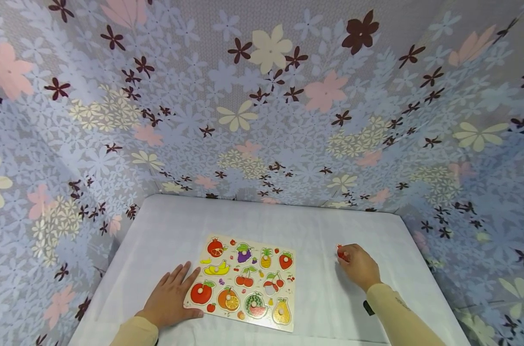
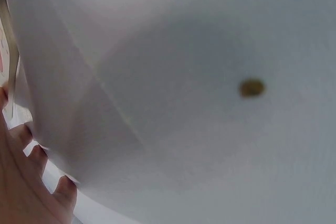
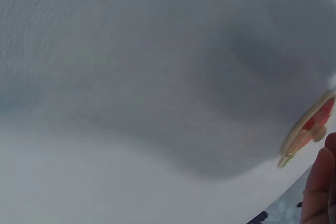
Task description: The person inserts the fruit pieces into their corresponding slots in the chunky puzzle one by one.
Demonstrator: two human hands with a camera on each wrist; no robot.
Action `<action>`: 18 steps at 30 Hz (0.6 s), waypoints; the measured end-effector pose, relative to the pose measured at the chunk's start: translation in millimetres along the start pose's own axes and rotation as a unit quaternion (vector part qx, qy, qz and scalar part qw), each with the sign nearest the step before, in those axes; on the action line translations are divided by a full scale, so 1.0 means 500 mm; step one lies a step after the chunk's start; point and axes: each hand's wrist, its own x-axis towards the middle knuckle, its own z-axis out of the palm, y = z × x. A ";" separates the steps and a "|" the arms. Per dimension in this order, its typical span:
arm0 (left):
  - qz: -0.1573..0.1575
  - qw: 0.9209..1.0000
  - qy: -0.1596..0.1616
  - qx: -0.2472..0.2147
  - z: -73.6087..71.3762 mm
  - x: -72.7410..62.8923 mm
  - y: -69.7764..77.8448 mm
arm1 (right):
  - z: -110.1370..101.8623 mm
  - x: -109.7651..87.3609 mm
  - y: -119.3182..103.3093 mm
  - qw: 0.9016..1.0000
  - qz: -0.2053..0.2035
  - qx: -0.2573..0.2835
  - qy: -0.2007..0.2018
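Observation:
A wooden fruit puzzle board (image 1: 257,286) lies on the white-covered table, with knobbed pieces such as an apple (image 1: 201,292), an orange (image 1: 228,299) and a watermelon (image 1: 255,305) in it. My left hand (image 1: 168,295) rests palm down at the board's left side, fingers spread, thumb along the near left corner. Well to the right of the board, my right hand (image 1: 359,266) holds a red fruit puzzle piece (image 3: 310,124) by its small knob. The piece stands tilted in the right wrist view; the fingers cover much of it in the head view.
Floral fabric (image 1: 262,120) hangs behind the table (image 1: 313,230) and along both sides. A small, blurred brown spot (image 2: 252,87) shows against the white surface in the left wrist view.

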 end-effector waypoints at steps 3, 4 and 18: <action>0.000 1.000 -0.001 -0.004 0.000 -0.001 0.000 | 0.003 0.003 0.009 1.000 0.006 -0.004 0.004; 0.000 1.000 -0.002 -0.004 0.001 -0.001 -0.001 | 0.004 0.004 0.012 1.000 0.008 -0.006 0.004; 0.004 1.000 -0.001 0.016 0.015 0.004 -0.013 | 0.015 0.008 0.025 1.000 0.019 -0.011 -0.017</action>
